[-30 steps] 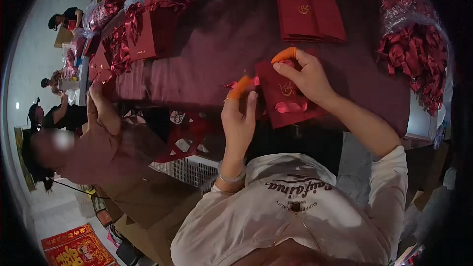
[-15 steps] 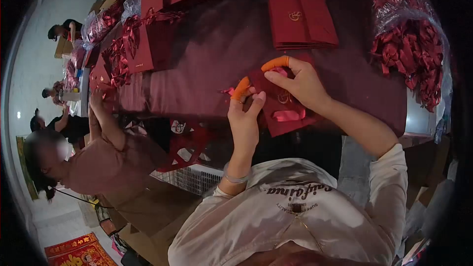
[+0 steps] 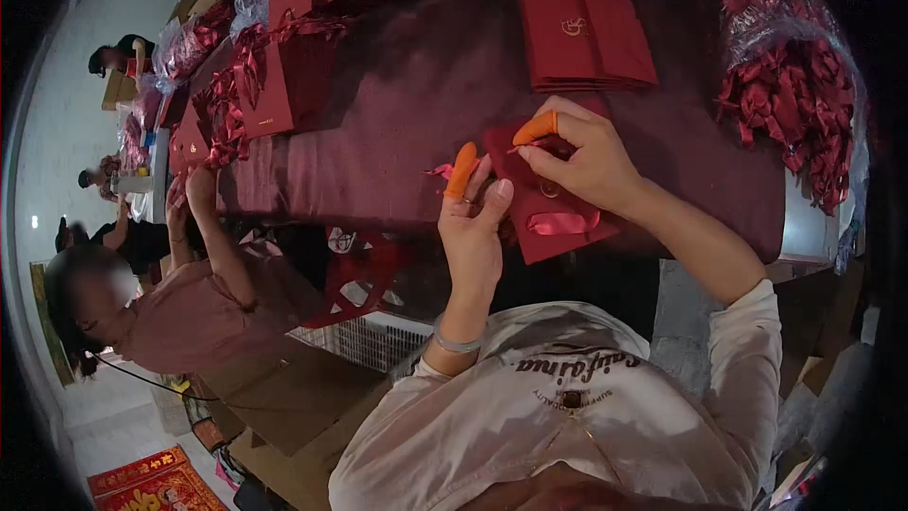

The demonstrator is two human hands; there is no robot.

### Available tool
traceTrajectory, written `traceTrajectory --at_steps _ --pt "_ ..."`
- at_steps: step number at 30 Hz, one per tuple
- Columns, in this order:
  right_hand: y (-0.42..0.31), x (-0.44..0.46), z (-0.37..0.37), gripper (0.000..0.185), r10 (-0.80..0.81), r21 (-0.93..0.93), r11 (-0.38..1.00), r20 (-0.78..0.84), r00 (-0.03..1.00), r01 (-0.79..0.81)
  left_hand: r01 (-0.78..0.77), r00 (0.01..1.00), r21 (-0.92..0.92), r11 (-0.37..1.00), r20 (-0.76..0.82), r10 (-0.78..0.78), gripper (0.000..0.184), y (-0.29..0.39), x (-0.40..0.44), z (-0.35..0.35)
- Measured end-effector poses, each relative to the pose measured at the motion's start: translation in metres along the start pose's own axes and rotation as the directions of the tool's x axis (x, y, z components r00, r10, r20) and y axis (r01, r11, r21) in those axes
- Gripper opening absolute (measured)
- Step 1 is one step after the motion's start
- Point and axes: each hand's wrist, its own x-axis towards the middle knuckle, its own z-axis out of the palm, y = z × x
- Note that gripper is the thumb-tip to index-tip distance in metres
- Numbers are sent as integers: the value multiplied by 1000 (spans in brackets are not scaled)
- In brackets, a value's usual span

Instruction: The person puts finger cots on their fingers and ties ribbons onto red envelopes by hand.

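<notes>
My left hand [image 3: 473, 227] is beside the left edge of a dark red bag [image 3: 539, 243], its index finger raised in an orange finger cover and its thumb apart, with nothing visibly held. Over the bag's upper part, my right hand [image 3: 591, 166] pinches a thin bit of pink-red ribbon [image 3: 515, 149] between thumb and orange-covered index finger. A flat pink ribbon loop [image 3: 564, 223] shows on the bag's lower part. Another scrap of ribbon [image 3: 440, 171] sticks out left of my left index finger.
Flat red bags [image 3: 586, 38] are stacked beyond my hands on the dark red cloth [image 3: 378, 147]. Bundled red ribbons [image 3: 790, 114] in clear plastic are at right. At left, a co-worker [image 3: 189, 312] reaches toward more bags [image 3: 274, 95]. A white crate [image 3: 369, 341] stands below the table edge.
My left index finger has straightened and parted from the thumb after closing together earlier. My right fingertips have shifted slightly over the bag. The co-worker's hands have moved a little.
</notes>
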Motion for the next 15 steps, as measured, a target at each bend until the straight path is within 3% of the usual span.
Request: traceTrajectory --at_steps 2,4,10,15 --pt "1 0 1 15 -40 -69 997 4 999 40 -13 1000 14 1000 9 13 56 -2 -1 -2" --pt "2 -1 4 15 19 3 1000 24 1000 -19 -28 999 31 999 20 27 57 -3 -1 -3" --pt "-2 -1 1 15 119 -16 993 80 990 -118 -69 997 64 996 33 67 59 -7 -4 -6" --pt "4 -1 2 15 32 -45 999 73 997 -29 -28 999 21 999 20 28 61 -7 -3 -7"
